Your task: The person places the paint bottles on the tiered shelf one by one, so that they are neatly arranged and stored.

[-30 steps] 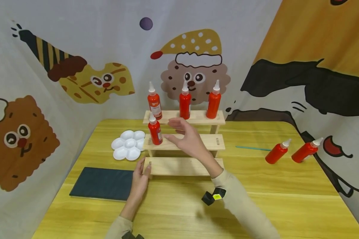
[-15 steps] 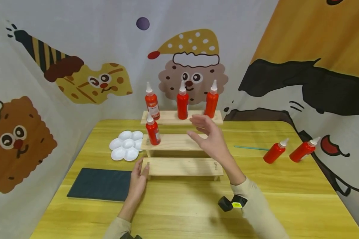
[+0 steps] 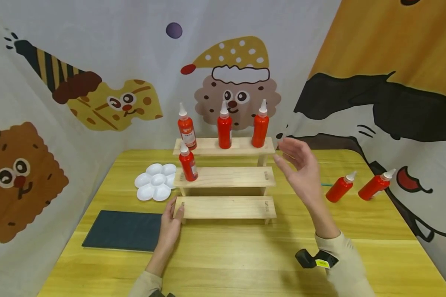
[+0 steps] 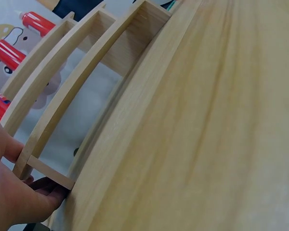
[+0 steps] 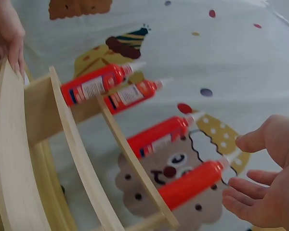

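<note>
A three-tier wooden rack (image 3: 226, 207) stands on the table. My left hand (image 3: 171, 226) grips the left end of its lowest step; in the left wrist view the thumb lies over the board and the fingers curl by the end support. Three red paint bottles with white pointed caps stand upright on the top step: a left one (image 3: 187, 131), a middle one (image 3: 224, 131) and a right one (image 3: 260, 130). Another red paint bottle (image 3: 188, 166) stands at the left of the middle step. My right hand (image 3: 301, 171) holds nothing, fingers spread, in the air right of the rack.
Two more red bottles, one nearer (image 3: 339, 189) and one farther right (image 3: 374, 187), stand on the table's right side. A thin teal stick (image 3: 326, 184) shows partly behind my right hand. Left of the rack lie a white flower-shaped palette (image 3: 157, 180) and a dark flat board (image 3: 122, 231).
My right hand has moved right, from beside the bottle on the middle step to past the rack's right end. The left hand keeps its grip on the lowest step.
</note>
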The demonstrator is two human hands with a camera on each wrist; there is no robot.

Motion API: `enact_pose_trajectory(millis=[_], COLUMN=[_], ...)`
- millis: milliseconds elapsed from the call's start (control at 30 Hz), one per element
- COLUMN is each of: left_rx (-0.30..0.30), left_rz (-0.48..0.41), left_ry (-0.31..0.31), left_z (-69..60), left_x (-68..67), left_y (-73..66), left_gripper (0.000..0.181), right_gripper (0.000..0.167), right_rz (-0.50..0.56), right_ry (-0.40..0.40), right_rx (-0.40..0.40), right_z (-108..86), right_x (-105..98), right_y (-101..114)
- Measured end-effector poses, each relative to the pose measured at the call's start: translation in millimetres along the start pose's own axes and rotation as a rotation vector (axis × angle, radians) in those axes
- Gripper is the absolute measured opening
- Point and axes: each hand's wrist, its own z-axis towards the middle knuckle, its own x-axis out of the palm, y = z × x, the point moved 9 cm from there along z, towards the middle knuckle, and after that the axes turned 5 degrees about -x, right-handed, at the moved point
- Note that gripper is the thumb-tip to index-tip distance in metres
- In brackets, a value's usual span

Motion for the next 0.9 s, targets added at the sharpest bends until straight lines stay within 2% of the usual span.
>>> enact_pose_trajectory(millis=[133,233,367,500,600,733,900], left_rx=[-0.007,-0.005,0.001,0.008,0.010,0.008,0.003], left_rz=[-0.001,-0.008,-0.019,-0.025,-0.028,-0.028,-0.032], left_ry=[-0.003,0.001,0.008,0.009,0.008,0.004,0.012], left_z=[0.1,-0.4,-1.5,-2.0,-1.8,-1.3,-1.5], left_x=[-0.8,-0.5,0.3,0.1,-0.1,-0.4,0.8], left_y=[0.3,-0.3,-2.0,-3.0,-3.0,-2.6,-2.1], left_gripper=[0.054,0.054,0.053,0.054,0.054,0.053,0.054], right_gripper=[0.046,0.046,0.045,0.044,0.045,0.045,0.048], right_rz=[-0.017,0.020,0.102,0.088,0.101,0.171,0.156], right_ry=[-0.087,-0.179,-0.318,-0.437,-0.546,-0.685,-0.746], right_rx=[0.051,0.082,0.054,0.016,0.034,0.080,0.141], right_z=[-5.4,-10.7,-18.3,-27.3,-35.0,-43.7,-52.0], right_x=[-25.5,-46.0,-73.9,-100.7,-120.2,-142.0,-159.2], right_y=[-6.3,-13.1,-20.2,-26.7,-36.4,-53.2,-73.2])
